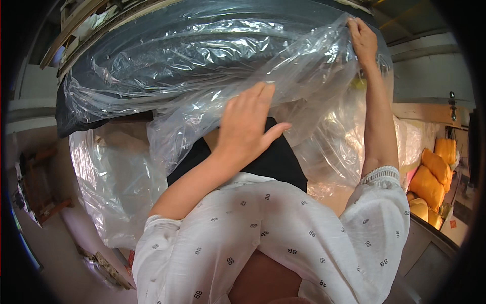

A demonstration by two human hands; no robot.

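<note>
A large sheet of clear plastic film (212,48) lies wrinkled over a dark grey padded surface (243,10) in front of me. Its loose folds hang down toward my lap and out to both sides. My right hand (363,40) is closed on the film's edge at the far right, with that arm stretched out. Nearer the middle, my left hand (246,121) is flat over the film, fingers straight and thumb spread, holding nothing. Whether its palm touches the film I cannot tell.
Wooden rails (76,30) stand at the far left. Several orange bundles (430,175) are stacked at the right, below a wooden board (425,114). A brown wooden piece of furniture (45,207) stands at the left, and a grey cabinet (430,266) at the lower right.
</note>
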